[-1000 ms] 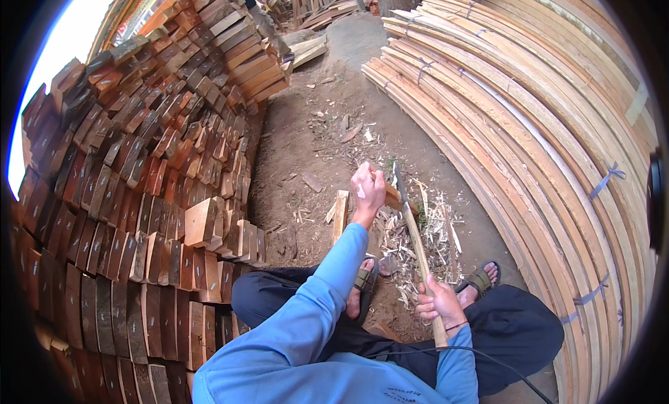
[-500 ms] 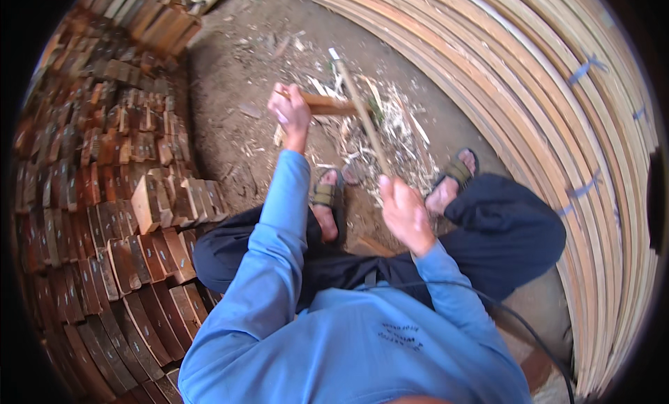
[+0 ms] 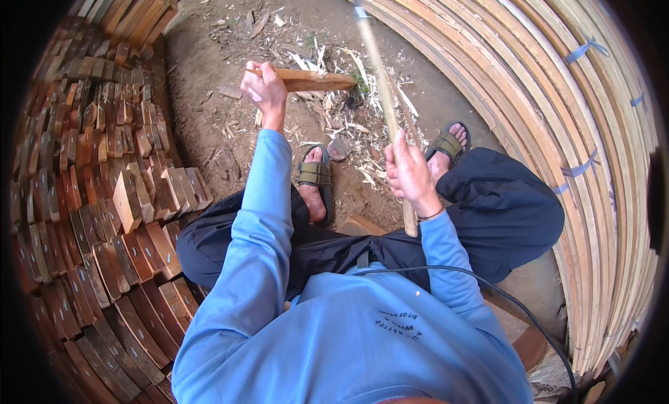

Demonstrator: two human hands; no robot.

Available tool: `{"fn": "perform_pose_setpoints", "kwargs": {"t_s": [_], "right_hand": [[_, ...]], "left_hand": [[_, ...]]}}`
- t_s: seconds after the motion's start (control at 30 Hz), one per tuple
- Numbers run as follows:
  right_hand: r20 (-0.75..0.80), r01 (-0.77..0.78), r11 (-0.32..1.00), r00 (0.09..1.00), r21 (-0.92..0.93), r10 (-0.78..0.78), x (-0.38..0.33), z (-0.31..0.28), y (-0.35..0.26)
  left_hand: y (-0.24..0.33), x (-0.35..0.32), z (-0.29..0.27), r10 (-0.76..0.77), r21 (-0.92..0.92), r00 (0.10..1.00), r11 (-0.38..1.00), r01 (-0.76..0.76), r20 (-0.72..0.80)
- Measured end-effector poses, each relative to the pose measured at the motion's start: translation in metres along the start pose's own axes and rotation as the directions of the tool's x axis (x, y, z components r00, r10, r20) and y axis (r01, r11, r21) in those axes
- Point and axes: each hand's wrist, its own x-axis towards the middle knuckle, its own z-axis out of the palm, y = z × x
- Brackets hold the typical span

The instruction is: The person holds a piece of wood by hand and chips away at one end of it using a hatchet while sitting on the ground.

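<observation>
My left hand is closed round the near-left end of a reddish-brown wood piece, which is held roughly level over the ground. The far end of the wood, tapered, points right toward a heap of pale shavings. My right hand grips a long, pale wooden-handled tool, its butt coming out below the fist. A metal collar and thin grey head sit at the tool's far end. The head runs out of view at the top, so its shape is hidden. The tool is raised, apart from the wood.
Stacked short brown boards rise close on my left. Long pale planks, bound with blue straps, curve along my right. My sandalled feet stand on the dirt. A stone lies between them. A black cable crosses my right side.
The tool's head has gone up and away, out of the top of view. My left hand and the wood appear farther left and up, and the view itself has shifted slightly.
</observation>
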Motion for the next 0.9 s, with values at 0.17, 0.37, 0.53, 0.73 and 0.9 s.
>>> {"fn": "perform_pose_setpoints", "kwargs": {"t_s": [0.17,0.37,0.53,0.73,0.9], "right_hand": [[-0.101,0.049,0.552,0.966,-0.832,-0.239,0.030,0.016,0.085],[0.257,-0.465,0.885,0.859,0.023,0.444,0.030,-0.004,0.053],[0.661,-0.667,0.601,0.694,0.441,0.286,0.017,-0.012,0.044],[-0.056,0.274,0.684,0.907,-0.677,-0.418,-0.001,0.024,0.009],[-0.141,-0.005,0.612,0.975,-0.791,-0.173,0.031,0.016,0.077]], "left_hand": [[0.012,-0.005,-0.001,-0.015,-0.025,1.000,1.000,0.015,0.001],[0.003,-0.001,-0.004,-0.037,-0.006,0.999,0.999,0.037,0.014],[0.010,-0.003,0.005,0.046,-0.062,0.999,0.997,-0.045,0.017],[0.007,-0.003,0.005,0.068,-0.019,0.998,0.998,-0.067,0.006],[0.014,0.001,0.007,0.043,-0.050,0.999,0.998,-0.043,0.017]]}}
